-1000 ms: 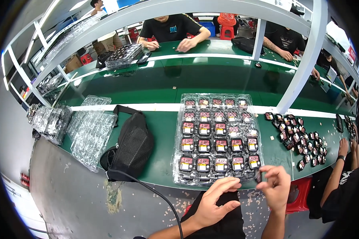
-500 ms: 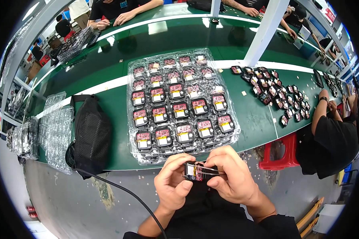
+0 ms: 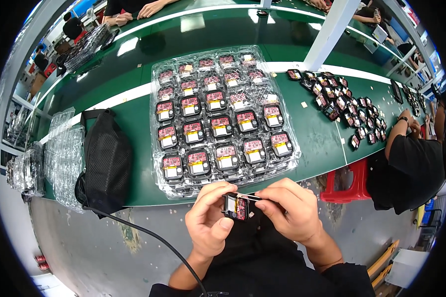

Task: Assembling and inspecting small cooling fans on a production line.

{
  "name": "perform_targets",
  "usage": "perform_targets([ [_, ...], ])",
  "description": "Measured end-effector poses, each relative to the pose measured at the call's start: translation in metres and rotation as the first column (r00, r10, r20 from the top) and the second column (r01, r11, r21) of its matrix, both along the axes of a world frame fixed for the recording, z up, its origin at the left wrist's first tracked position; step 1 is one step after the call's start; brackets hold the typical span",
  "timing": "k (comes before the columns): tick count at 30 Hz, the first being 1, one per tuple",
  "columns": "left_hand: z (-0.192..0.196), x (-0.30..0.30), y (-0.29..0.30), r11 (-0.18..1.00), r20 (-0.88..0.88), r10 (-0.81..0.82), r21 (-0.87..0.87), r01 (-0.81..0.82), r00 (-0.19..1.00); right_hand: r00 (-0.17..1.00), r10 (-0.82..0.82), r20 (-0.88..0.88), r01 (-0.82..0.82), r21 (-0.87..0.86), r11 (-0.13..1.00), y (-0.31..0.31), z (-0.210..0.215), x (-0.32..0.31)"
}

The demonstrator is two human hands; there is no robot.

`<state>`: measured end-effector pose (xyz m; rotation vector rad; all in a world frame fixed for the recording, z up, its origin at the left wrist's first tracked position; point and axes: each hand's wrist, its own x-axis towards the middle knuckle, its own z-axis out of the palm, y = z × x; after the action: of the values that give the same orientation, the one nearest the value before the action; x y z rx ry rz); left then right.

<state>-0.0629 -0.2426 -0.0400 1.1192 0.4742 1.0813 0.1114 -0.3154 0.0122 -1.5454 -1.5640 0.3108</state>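
Between the thumb and fingers of my left hand (image 3: 209, 218) is a small square black watch-like case (image 3: 235, 207), its inside facing up. It shows a red circuit board, a white block and a yellow strip. My right hand (image 3: 293, 210) pinches metal tweezers (image 3: 249, 196), whose tips reach the upper edge of the case; whether they grip a part is too small to tell. Just beyond my hands lies a clear plastic tray (image 3: 203, 187), stacked on others, with rows of similar open cases (image 3: 226, 157) in its pockets.
A black mesh bag (image 3: 108, 158) and clear empty trays (image 3: 67, 163) lie left on the green bench (image 3: 312, 148). Loose cases (image 3: 342, 102) are heaped at right, near a white post (image 3: 329, 37). A co-worker in black (image 3: 406, 168) sits at right beside a red stool (image 3: 349, 185).
The tweezers have moved from across the case's right side to its upper edge, and their tips are closer together. The case has tilted in my left hand. The view has shifted slightly.
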Motion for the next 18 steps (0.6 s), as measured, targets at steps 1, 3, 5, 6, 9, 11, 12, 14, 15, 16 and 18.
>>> perform_targets([
  [1,-0.001,-0.001,0.000,1.000,-0.002,-0.001,-0.003,0.001,1.000,1.000,0.014,0.022,-0.014,0.004,1.000,0.000,-0.002,0.001],
  [3,-0.005,-0.003,0.000,1.000,-0.024,-0.012,-0.026,0.011,1.000,1.000,0.007,0.007,-0.007,0.016,1.000,0.001,-0.005,0.001],
  [5,-0.005,-0.003,-0.001,0.999,-0.015,-0.008,-0.042,0.007,1.000,1.000,0.000,-0.006,0.001,0.029,1.000,0.000,-0.009,0.000],
  [6,-0.005,-0.003,0.000,0.999,-0.006,0.000,-0.053,-0.001,1.000,0.999,-0.036,-0.002,0.036,0.040,0.999,-0.001,-0.012,-0.001],
  [9,-0.005,0.001,0.001,0.996,-0.092,0.084,0.041,-0.081,0.992,0.991,-0.102,0.082,0.092,0.118,0.989,-0.001,-0.016,0.000],
  [11,-0.003,0.000,0.001,0.998,-0.056,0.052,0.043,-0.050,0.997,0.977,-0.139,0.160,0.109,0.185,0.977,-0.002,-0.017,0.001],
  [12,-0.002,-0.002,0.001,0.999,-0.021,0.021,0.048,-0.020,1.000,0.965,-0.136,0.226,0.081,0.239,0.968,-0.004,-0.018,0.002],
  [14,0.000,-0.004,0.002,0.994,-0.072,0.021,0.106,-0.013,0.997,0.947,-0.138,0.290,0.051,0.289,0.956,-0.006,-0.019,0.002],
  [15,0.002,-0.004,0.002,0.986,-0.118,0.024,0.165,-0.004,0.993,0.930,-0.127,0.344,0.019,0.300,0.954,-0.007,-0.018,0.002],
  [16,0.001,-0.004,0.001,0.986,-0.119,0.021,0.164,-0.001,0.993,0.910,-0.117,0.397,-0.013,0.309,0.951,-0.008,-0.017,0.002],
  [18,-0.001,-0.003,0.000,0.973,-0.156,0.063,0.229,-0.026,0.986,0.902,-0.129,0.413,-0.016,0.328,0.944,-0.008,-0.018,0.002],
])
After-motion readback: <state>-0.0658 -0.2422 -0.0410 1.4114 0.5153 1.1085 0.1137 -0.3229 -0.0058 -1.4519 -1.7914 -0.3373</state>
